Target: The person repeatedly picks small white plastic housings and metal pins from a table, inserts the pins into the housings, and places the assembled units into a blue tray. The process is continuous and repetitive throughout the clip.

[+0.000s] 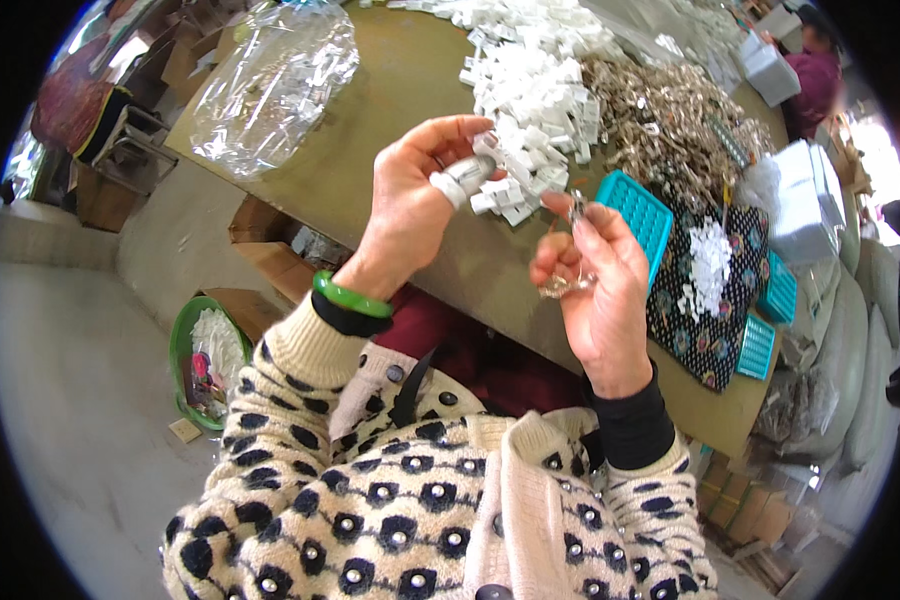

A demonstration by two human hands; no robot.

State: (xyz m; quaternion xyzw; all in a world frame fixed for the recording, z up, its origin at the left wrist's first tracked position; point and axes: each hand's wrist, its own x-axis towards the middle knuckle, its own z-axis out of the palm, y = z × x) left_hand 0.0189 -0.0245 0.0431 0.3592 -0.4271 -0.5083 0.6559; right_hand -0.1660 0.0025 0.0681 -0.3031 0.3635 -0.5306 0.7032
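One small, shiny metallic piece (577,207) sits at two o'clock, pinched by my remote right hand (607,290), presumably for control; at eleven, I cannot tell whether my left hand (408,202) grips anything.

A fuzzy cream knit cardigan (425,512) covers torso and arms, patterned with black patches, those on the front centred with pearly beads (349,524). Beige ribbed edging (532,500) and dark round buttons (395,374) show. Black inner cuffs (632,425) ring both wrists; a glossy green bangle (353,297) circles the left.
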